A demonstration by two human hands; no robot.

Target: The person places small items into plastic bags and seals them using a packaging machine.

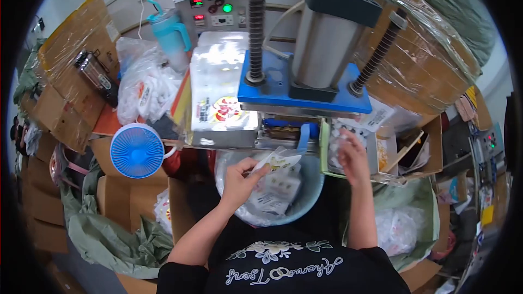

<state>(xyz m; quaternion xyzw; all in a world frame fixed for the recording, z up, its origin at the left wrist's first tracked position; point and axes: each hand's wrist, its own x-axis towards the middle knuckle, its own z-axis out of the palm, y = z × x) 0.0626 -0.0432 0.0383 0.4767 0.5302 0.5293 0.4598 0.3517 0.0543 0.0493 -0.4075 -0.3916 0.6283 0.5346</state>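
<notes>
Packing step, by my read. Left hand (239, 181) fingers pinched on 1 small printed packet (277, 161) over the blue basin (313, 193). Right hand (353, 158) reaches into green tray (324, 152) beside the press (305, 84); finger state unclear. Next calls for a clean grasp.

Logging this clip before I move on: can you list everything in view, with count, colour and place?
press machine: one, blue plate with grey cylinder, top centre
control panel: one, grey with green light, behind press
tumbler: one, teal, upper left
fan: one, blue, left of basin
basin: one, pale blue, centre, filled with packets
packet: one, white with print, over basin
tray: one, green, right of basin, holding small white pieces
cardboard boxes: several, brown, left and right edges
left hand: one, pinching the packet
right hand: one, grip reaching into the tray, contents under it hidden
</notes>
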